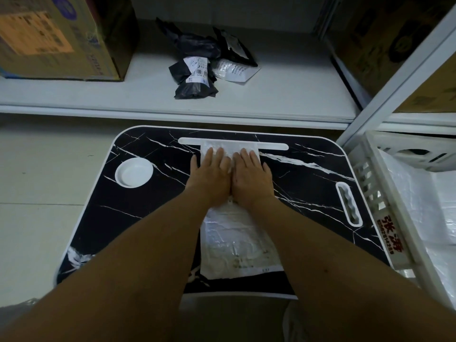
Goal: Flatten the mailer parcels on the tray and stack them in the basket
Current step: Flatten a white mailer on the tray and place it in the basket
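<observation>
A long white mailer parcel (235, 245) lies lengthwise down the middle of the black marble-pattern tray (148, 218). My left hand (209, 174) and my right hand (251, 174) lie side by side, palms down with straight fingers, pressing on the parcel's far half. The parcel's far end reaches the white slot (274, 146) at the tray's back. To the right stands the white basket (385, 206), holding white mailers (419, 208) laid flat inside. My forearms hide the parcel's side edges in the middle.
On the low white shelf (98, 95) behind the tray lie several crumpled parcels, black (195, 77) and white (234, 70). Cardboard boxes stand at shelf left (56, 35) and right (385, 40). A round white cup recess (134, 172) and a handle cut-out (349, 207) mark the tray.
</observation>
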Demonstrator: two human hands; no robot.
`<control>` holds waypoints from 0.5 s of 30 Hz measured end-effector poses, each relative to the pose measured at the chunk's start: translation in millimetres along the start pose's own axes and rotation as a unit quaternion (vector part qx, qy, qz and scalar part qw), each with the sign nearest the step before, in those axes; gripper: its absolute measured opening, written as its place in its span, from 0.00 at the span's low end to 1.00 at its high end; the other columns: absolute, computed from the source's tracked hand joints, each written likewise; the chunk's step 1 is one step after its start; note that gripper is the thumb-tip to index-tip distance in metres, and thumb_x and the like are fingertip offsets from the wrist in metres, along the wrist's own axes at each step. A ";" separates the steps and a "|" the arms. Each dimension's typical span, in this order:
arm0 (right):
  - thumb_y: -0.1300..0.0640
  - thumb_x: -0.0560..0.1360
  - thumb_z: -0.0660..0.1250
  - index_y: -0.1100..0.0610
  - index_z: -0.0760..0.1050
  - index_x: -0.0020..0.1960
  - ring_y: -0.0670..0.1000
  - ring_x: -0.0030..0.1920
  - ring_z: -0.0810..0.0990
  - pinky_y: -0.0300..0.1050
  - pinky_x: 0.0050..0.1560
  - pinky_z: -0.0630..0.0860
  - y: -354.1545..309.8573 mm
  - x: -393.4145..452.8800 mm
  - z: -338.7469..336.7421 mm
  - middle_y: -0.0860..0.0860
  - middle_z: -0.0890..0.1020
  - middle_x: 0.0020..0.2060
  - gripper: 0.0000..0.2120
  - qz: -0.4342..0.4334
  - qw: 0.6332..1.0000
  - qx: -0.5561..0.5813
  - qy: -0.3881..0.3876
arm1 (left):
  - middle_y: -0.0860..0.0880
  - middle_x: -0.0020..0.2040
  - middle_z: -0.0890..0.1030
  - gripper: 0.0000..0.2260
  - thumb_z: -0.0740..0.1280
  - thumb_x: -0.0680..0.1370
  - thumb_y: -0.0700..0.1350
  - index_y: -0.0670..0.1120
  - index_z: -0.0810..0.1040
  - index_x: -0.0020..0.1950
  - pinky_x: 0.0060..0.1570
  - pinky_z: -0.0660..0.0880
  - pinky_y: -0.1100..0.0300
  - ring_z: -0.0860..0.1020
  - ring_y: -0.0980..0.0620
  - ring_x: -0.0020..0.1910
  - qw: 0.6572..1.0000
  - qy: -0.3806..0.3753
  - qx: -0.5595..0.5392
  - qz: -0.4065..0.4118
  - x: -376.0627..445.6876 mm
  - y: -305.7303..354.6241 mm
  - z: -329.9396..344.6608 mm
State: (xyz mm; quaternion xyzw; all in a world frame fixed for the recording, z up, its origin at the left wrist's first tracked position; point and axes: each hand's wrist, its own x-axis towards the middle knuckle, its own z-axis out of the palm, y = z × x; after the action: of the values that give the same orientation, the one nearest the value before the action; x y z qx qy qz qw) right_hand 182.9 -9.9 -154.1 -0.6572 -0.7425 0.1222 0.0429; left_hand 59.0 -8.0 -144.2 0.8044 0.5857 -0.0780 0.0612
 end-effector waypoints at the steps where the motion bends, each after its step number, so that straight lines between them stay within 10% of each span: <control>1: 0.50 0.83 0.47 0.53 0.50 0.79 0.51 0.78 0.44 0.59 0.76 0.47 2.0 1.1 0.0 0.51 0.50 0.79 0.25 -0.003 1.000 0.002 -0.001 | 0.44 0.78 0.41 0.28 0.52 0.81 0.51 0.47 0.44 0.78 0.71 0.47 0.35 0.40 0.41 0.77 1.000 -0.009 -0.007 -0.003 -0.3 -0.7 0.2; 11: 0.46 0.82 0.50 0.44 0.59 0.74 0.55 0.77 0.48 0.69 0.72 0.48 -3.8 9.7 -15.0 0.51 0.54 0.77 0.21 0.014 0.999 -0.023 -0.046 | 0.45 0.78 0.46 0.28 0.48 0.81 0.55 0.49 0.43 0.78 0.70 0.48 0.33 0.47 0.42 0.77 0.997 -0.023 0.016 -0.073 -5.9 12.3 -4.6; 15: 0.50 0.80 0.56 0.48 0.66 0.70 0.58 0.76 0.50 0.67 0.72 0.48 -18.3 -5.1 -19.1 0.56 0.58 0.75 0.19 0.037 0.996 -0.077 -0.016 | 0.43 0.68 0.70 0.27 0.53 0.78 0.58 0.46 0.63 0.72 0.65 0.59 0.39 0.68 0.43 0.66 0.987 -0.020 0.093 -0.132 -20.7 21.9 -14.8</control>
State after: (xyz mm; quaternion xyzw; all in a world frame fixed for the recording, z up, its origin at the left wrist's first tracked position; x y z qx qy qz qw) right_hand 170.2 -14.5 -130.8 -0.6837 -0.7254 0.0765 -0.0240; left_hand 74.4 -31.1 -125.5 0.7203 0.6759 -0.1555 -0.0136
